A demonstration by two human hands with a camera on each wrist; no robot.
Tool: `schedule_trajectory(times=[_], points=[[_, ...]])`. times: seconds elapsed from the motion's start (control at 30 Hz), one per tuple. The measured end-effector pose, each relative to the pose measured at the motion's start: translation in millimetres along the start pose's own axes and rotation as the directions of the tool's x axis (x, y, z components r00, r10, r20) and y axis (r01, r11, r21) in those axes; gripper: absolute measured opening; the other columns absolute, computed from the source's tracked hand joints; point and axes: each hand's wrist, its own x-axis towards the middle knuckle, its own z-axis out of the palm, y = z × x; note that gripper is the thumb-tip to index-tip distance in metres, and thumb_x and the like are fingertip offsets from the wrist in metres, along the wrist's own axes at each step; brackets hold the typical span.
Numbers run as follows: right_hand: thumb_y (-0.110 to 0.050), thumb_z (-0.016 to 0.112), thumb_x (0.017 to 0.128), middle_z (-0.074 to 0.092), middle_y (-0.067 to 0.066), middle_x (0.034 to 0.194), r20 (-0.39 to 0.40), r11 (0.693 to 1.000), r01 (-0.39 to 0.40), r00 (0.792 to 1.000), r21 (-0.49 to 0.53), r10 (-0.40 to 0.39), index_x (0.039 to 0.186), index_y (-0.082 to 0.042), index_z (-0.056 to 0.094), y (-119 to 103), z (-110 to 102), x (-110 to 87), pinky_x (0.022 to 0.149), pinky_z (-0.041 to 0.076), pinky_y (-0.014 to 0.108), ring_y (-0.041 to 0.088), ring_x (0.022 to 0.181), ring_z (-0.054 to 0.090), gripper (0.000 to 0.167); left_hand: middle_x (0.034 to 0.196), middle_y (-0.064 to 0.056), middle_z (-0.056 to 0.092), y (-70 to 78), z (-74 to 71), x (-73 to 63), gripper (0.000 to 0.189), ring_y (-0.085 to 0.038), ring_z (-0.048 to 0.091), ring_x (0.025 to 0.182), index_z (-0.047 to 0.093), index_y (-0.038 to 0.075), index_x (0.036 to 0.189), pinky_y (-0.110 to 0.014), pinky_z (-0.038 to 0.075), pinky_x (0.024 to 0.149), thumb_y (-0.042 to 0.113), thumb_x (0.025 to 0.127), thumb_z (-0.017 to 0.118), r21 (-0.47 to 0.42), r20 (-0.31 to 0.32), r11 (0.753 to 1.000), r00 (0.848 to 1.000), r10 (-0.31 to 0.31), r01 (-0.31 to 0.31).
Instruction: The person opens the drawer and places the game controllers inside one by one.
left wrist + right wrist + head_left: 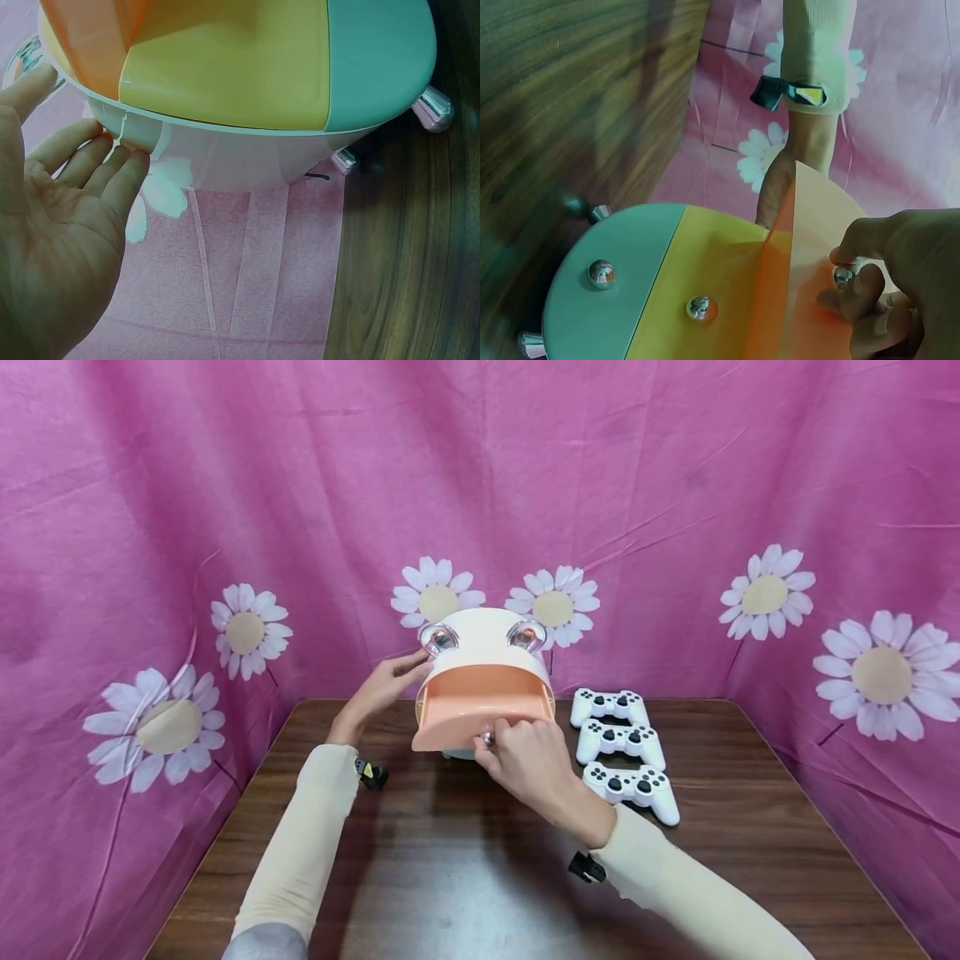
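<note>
A small rounded white cabinet (480,635) stands on the table, with an orange top drawer (465,727) that is pulled out. Below it are a yellow drawer (705,277) and a green drawer (619,247), each with a silver ball knob. My right hand (536,768) pinches the silver knob (843,276) of the orange drawer between thumb and fingers. At the cabinet's left side, the fingertips of my left hand (67,217) rest on the white shell, fingers fairly straight. What lies inside the orange drawer is hidden.
Three white game controllers (621,743) lie in a column right of the cabinet on the brown wooden table (450,877). A pink curtain (480,485) with white daisies hangs behind and along both sides.
</note>
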Motion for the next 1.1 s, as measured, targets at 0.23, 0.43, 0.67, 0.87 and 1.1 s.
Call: schedule_trajectory(times=[0.23,0.43,0.67,0.87,1.1], points=[[-0.038,0.078,0.090,0.046,-0.001,0.045,0.010,1.000,0.003,1.000,0.001,-0.003,0.061,-0.018,0.052,-7,-9,-6.9,0.038,0.042,0.043,0.030,0.044,0.052,0.044,0.170,0.000,0.043,0.5,-0.2,0.1,0.067,-0.030,0.038,0.158,0.051,0.022,0.160,-0.054,0.031,0.131,0.056,0.104,0.064,0.001,-0.003,1.000,1.000,0.008,-0.008],[-0.039,0.079,0.090,0.047,-0.002,0.046,0.000,1.000,0.018,1.000,0.013,-0.018,0.061,-0.018,0.054,-12,-14,-13.5,0.038,0.042,0.043,0.032,0.046,0.054,0.043,0.170,-0.001,0.044,-1.5,0.1,0.7,0.067,-0.030,0.039,0.158,0.052,0.021,0.159,-0.053,0.031,0.131,0.057,0.103,0.064,0.015,-0.015,1.000,1.000,0.021,-0.021],[-0.039,0.081,0.089,0.050,-0.003,0.048,-0.002,0.999,0.042,0.999,0.025,-0.042,0.062,-0.018,0.056,-16,-17,-21.2,0.038,0.044,0.041,0.031,0.047,0.057,0.043,0.170,0.000,0.043,-1.9,0.7,1.1,0.068,-0.028,0.038,0.158,0.052,0.020,0.160,-0.052,0.031,0.131,0.057,0.103,0.064,0.002,-0.018,1.000,1.000,0.025,-0.025],[-0.044,0.085,0.089,0.051,-0.003,0.047,0.015,0.999,0.042,0.999,0.025,-0.042,0.062,-0.020,0.058,-17,-18,-28.8,0.038,0.043,0.041,0.030,0.047,0.057,0.045,0.171,-0.002,0.041,-0.1,0.9,0.5,0.063,-0.028,0.035,0.160,0.050,0.019,0.160,-0.051,0.029,0.132,0.049,0.106,0.063,-0.018,-0.004,0.999,1.000,0.029,-0.029],[-0.049,0.084,0.090,0.052,-0.001,0.047,0.039,0.999,0.014,0.999,0.043,-0.015,0.067,-0.019,0.062,-16,-19,-32.1,0.038,0.043,0.043,0.032,0.049,0.059,0.044,0.170,-0.001,0.042,1.1,1.7,-0.3,0.062,-0.027,0.036,0.160,0.051,0.020,0.160,-0.049,0.026,0.134,0.049,0.106,0.063,-0.015,-0.008,0.999,1.000,0.029,-0.029]])
